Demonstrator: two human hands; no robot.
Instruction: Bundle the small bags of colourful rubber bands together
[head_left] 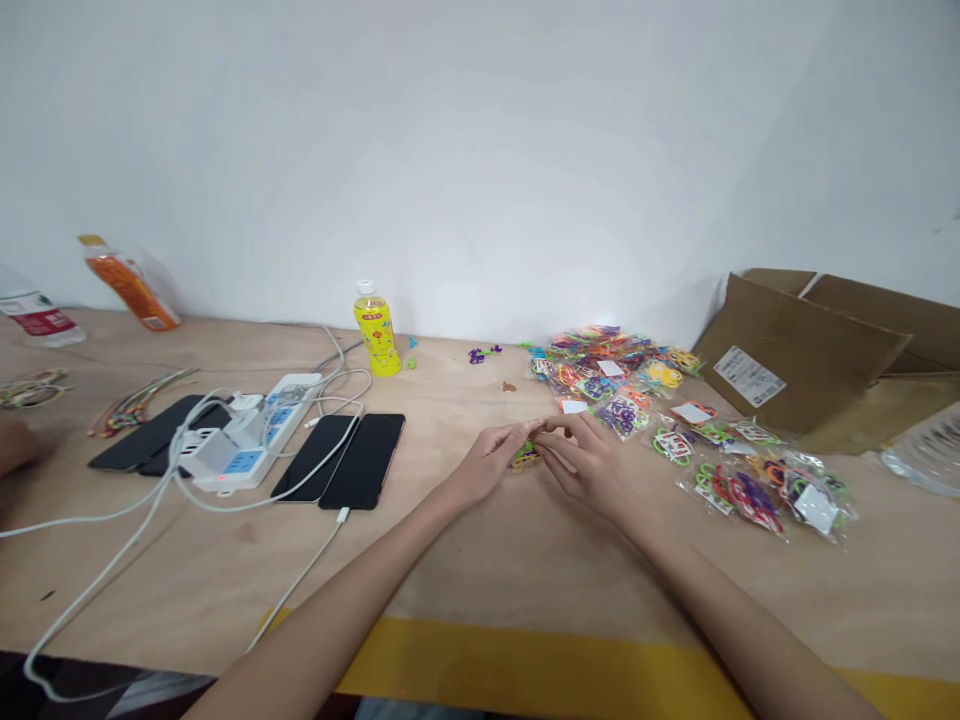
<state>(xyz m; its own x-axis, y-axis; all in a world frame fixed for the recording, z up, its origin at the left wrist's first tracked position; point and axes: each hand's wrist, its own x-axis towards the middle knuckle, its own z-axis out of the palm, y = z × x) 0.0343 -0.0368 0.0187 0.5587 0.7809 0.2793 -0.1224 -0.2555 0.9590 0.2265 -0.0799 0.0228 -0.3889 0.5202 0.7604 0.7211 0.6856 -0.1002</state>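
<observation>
Close together over the wooden table, my left hand (pixel 491 460) and my right hand (pixel 581 460) pinch the top edge of a small clear bag (pixel 524 457) with green, yellow and purple pieces inside. The fingers of both hands are pressed together at its upper edge and partly cover it. Just beyond my right hand lies a pile of similar clear bags (pixel 600 365) with colourful pieces and white labels. More such bags (pixel 750 490) are spread to the right.
A cardboard box (pixel 810 345) stands at the right by a clear plastic container (pixel 930 450). Left are a yellow bottle (pixel 377 335), phones (pixel 364 462), a power strip (pixel 262 440) with white cables, an orange bottle (pixel 131 288) and another person's hand (pixel 16 443).
</observation>
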